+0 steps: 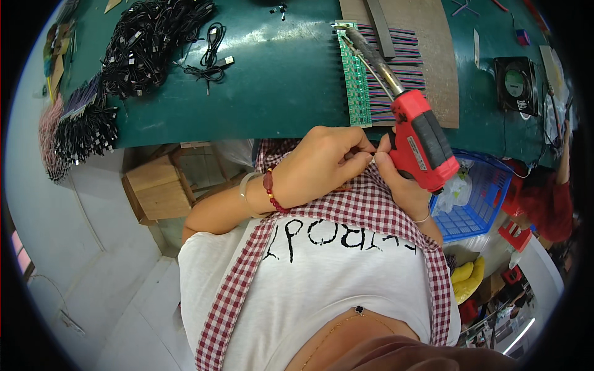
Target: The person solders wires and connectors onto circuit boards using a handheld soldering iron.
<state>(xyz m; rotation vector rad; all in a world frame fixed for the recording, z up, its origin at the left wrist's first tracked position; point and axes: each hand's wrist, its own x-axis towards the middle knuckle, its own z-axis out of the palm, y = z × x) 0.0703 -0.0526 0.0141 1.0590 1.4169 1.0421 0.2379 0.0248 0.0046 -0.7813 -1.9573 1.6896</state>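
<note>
while the green work table (278, 86) fills the top of the view, its near edge runs just above both hands. on it, to the person's left, lies a big heap of black cables (148, 43), with a smaller loose black cable (213, 59) just beside it. a brown board (433, 55) lies on the table to the right, carrying a long narrow green circuit strip (356, 80) with rows of striped ribbon wires (402, 74) running off its right side. below the table edge a blue plastic basket (479, 198) sits to the person's right and a cardboard box (158, 188) to the left.

the red soldering gun (421, 139) is gripped in the right hand (402, 182), fingers closed round its handle; its long metal barrel reaches up and to the left across the ribbon wires, with the tip at the top end of the green strip. the left hand (322, 164) is curled shut, its fingertips pinched together and touching the right hand's fingers just beside the gun's handle; what it pinches is too small to tell. a red bead bracelet (271, 191) and a pale bangle (246, 195) sit on the left wrist, over a red checked apron (365, 207).
</note>
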